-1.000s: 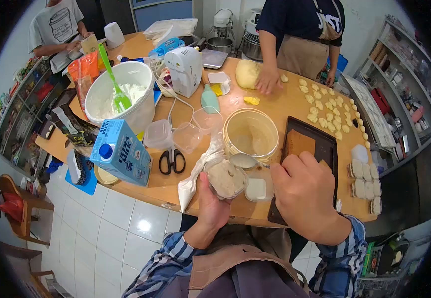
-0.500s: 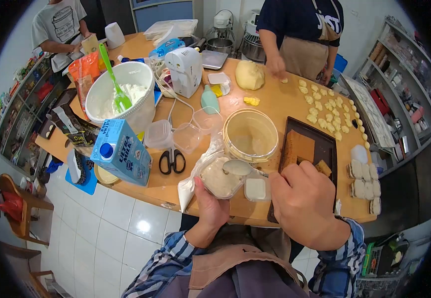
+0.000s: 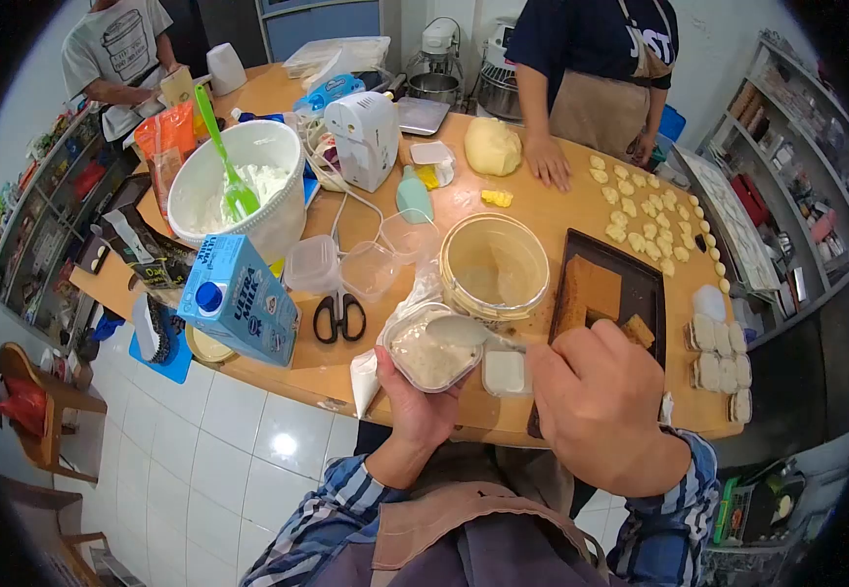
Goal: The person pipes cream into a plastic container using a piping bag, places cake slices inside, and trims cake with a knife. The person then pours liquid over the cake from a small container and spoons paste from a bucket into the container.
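Observation:
My left hand (image 3: 417, 409) grips a small clear cup (image 3: 432, 354) filled with a pale beige cream. In my right hand (image 3: 596, 396) is a metal spoon (image 3: 456, 331), its bowl resting over the cream's surface. Behind the cup stands a cream-coloured tub (image 3: 494, 266) with beige residue inside. A white piping bag (image 3: 366, 382) lies partly behind the cup. Just right of the cup is a small square container (image 3: 508, 374) with white content. Under and beyond my right hand, a dark tray (image 3: 657, 293) holds brown cake (image 3: 596, 286).
Scissors (image 3: 338, 319), a blue milk carton (image 3: 239, 301) and a white bowl (image 3: 283, 210) stand on the left. Dough pieces (image 3: 649, 230) and filled cups (image 3: 718, 357) are on the right. Across the table, a co-worker's hand (image 3: 548, 161) rests beside a dough ball (image 3: 492, 147).
The spoon has moved left over the cup, and my right hand has shifted slightly lower. My left hand has tilted the cup. The co-worker's hand has come down flat on the table.

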Demonstrator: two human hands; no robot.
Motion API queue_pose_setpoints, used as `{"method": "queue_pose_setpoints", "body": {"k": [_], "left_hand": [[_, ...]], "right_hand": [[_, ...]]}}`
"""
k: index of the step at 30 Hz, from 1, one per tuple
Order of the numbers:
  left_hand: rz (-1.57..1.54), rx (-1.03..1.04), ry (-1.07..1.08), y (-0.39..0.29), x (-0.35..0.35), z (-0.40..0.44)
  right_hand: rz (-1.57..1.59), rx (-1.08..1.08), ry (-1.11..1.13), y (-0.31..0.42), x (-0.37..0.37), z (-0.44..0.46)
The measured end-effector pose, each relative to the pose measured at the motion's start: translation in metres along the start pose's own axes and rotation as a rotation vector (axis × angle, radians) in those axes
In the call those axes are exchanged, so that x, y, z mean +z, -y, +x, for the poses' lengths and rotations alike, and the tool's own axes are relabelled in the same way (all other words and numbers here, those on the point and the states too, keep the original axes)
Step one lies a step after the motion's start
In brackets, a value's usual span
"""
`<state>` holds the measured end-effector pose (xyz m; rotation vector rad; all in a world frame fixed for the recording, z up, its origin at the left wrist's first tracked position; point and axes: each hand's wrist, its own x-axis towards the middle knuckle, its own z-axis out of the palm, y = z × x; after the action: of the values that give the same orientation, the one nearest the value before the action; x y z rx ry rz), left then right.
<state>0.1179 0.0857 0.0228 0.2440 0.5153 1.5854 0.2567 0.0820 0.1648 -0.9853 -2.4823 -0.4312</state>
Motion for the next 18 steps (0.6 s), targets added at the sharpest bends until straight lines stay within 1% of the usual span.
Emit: {"method": "queue_pose_setpoints", "body": {"k": [6, 12, 15, 18], "left_hand": [[-0.037, -0.007, 0.027, 0.0015, -0.0046, 0.0022], [-0.031, -0.006, 0.038, 0.001, -0.0039, 0.0023], [-0.07, -0.013, -0.027, -0.0005, 0.0036, 0.001], [-0.07, -0.01, -0.003, 0.0002, 0.0016, 0.0012]], "right_hand": [[-0.025, 0.039, 0.033, -0.0001, 0.0002, 0.0022], [-0.022, 0.033, -0.006, -0.0005, 0.0038, 0.0033], [-0.019, 0.027, 0.004, -0.0001, 0.0062, 0.0036], [-0.029, 0.034, 0.021, 0.0002, 0.0062, 0.0048]]}}
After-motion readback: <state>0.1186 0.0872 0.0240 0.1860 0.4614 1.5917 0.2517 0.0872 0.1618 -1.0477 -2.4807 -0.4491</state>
